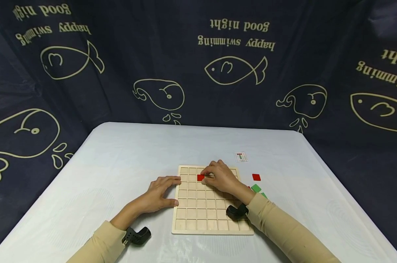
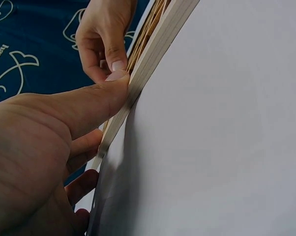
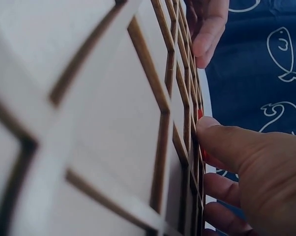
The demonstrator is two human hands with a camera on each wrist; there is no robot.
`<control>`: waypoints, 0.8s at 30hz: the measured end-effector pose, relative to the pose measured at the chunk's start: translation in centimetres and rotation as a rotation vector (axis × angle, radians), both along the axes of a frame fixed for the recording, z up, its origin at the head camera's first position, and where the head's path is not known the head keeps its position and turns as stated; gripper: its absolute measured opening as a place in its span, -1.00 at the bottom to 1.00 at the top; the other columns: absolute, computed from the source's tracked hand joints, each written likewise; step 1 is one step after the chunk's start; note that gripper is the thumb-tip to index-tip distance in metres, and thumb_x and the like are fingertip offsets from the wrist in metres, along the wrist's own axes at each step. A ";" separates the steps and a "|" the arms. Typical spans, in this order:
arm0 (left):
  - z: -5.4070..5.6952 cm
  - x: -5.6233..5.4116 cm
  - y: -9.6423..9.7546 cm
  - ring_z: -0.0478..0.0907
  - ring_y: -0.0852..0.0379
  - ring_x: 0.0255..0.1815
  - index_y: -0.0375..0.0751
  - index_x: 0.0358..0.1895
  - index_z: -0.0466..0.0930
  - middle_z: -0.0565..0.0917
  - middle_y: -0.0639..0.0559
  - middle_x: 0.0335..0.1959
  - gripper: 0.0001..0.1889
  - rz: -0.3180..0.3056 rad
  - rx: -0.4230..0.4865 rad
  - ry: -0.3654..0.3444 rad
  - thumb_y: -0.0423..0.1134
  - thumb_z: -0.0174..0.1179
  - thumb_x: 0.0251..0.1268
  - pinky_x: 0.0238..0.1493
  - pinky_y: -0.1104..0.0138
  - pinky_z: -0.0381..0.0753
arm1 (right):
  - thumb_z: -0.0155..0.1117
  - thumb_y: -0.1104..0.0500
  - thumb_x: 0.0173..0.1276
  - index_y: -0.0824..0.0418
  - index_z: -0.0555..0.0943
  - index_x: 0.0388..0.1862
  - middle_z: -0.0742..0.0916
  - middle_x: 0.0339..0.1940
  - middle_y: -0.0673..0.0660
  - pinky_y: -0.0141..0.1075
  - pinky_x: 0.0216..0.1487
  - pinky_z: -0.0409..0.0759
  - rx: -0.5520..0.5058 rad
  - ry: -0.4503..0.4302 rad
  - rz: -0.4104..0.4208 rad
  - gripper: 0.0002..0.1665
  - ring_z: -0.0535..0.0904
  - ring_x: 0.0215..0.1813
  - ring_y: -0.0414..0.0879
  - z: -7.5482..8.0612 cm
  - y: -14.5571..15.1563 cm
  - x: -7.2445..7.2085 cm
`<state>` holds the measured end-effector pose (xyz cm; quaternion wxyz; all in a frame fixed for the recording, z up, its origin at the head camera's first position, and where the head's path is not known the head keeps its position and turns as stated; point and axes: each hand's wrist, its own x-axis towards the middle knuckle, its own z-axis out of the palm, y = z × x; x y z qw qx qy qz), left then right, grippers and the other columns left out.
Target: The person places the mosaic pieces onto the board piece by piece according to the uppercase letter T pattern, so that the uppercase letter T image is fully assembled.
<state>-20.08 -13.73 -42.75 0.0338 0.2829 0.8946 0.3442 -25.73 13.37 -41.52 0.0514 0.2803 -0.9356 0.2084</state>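
A square wooden grid board [image 1: 201,213] lies on the table. My left hand [image 1: 157,195] rests against the board's left edge, with fingers and thumb spread apart; in the left wrist view its thumb [image 2: 96,101] touches the wooden side. Over the upper rows of the grid, my right hand [image 1: 219,178] pinches at a red square tile [image 1: 201,178] in the second row from the top. In the right wrist view red shows beside the right thumb [image 3: 226,140]. The fingers partly hide what lies between them.
Right of the board are a loose red tile [image 1: 256,177] and a green tile [image 1: 255,188]; more tiles are partly hidden by the right arm. A small pattern card [image 1: 240,157] lies beyond the board's upper right corner. A dark printed cloth [image 1: 198,102] hangs behind the table.
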 end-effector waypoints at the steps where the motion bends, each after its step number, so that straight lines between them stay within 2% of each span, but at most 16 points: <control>1: 0.0 0.0 0.0 0.18 -0.08 0.36 -0.13 0.26 0.40 0.33 0.00 0.38 -0.33 0.000 -0.001 0.000 -0.05 0.37 0.04 0.25 -0.06 0.05 | 0.39 -0.03 0.15 0.01 0.71 -0.12 0.65 -0.25 0.00 -0.28 -0.19 0.34 0.000 0.001 0.001 -0.69 0.34 -0.23 -0.15 0.0 0.0 0.0; 14: -0.2 -0.1 0.0 0.20 -0.11 0.34 -0.15 0.24 0.40 0.34 -0.05 0.36 -0.34 -0.009 0.014 0.010 -0.03 0.36 0.05 0.23 -0.07 0.06 | 0.40 -0.05 0.15 0.01 0.70 -0.10 0.65 -0.23 0.01 -0.28 -0.18 0.33 0.000 0.002 0.010 -0.66 0.34 -0.23 -0.15 0.0 0.0 0.1; 24: -0.1 -0.1 0.0 0.21 -0.11 0.33 -0.16 0.25 0.40 0.34 -0.06 0.36 -0.34 -0.015 0.019 0.008 -0.02 0.36 0.05 0.22 -0.08 0.06 | 0.39 -0.02 0.17 0.06 0.68 -0.07 0.68 -0.25 0.00 -0.24 -0.13 0.45 -0.023 -0.008 0.003 -0.65 0.43 -0.17 -0.13 0.3 0.1 0.2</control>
